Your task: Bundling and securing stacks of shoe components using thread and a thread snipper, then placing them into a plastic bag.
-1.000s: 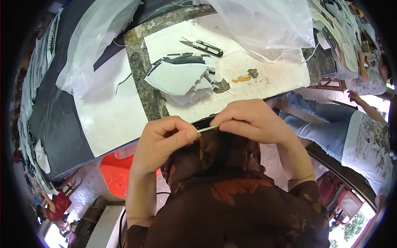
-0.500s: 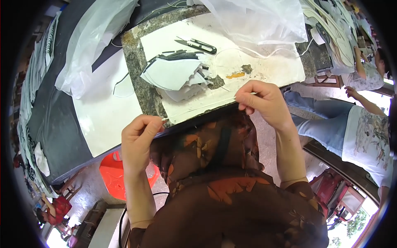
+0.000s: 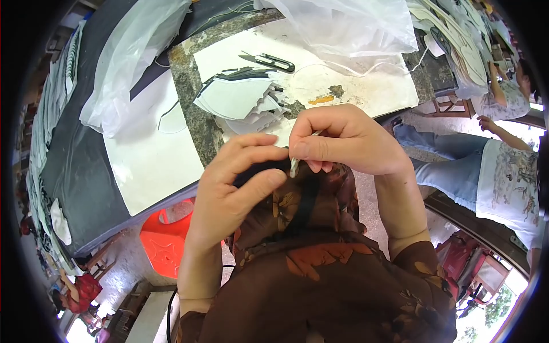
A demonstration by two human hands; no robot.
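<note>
My right hand (image 3: 351, 140) pinches a short white cord (image 3: 294, 169) between thumb and forefinger, in front of my lap at the table's near edge. One end of the cord hangs below the fingertips, and a bit shows above them. My left hand (image 3: 223, 186) is just beside it, thumb and fingers apart, with nothing seen between them. Beyond my hands lies a fanned stack of light grey cut pieces with dark edges (image 3: 237, 100). Black-handled thread snips (image 3: 271, 61) rest behind that stack.
A stained white sheet (image 3: 372, 91) covers the worn board. Clear plastic bags (image 3: 354, 28) lie at the far side and left. A white cord trails right toward piled pale pieces (image 3: 446, 34). A red stool (image 3: 163, 243) stands below left; people are at right and lower left.
The thin cord was stretched between both hands. Now my hands have come together, the cord is gathered in my right hand, and my left fingers have opened.
</note>
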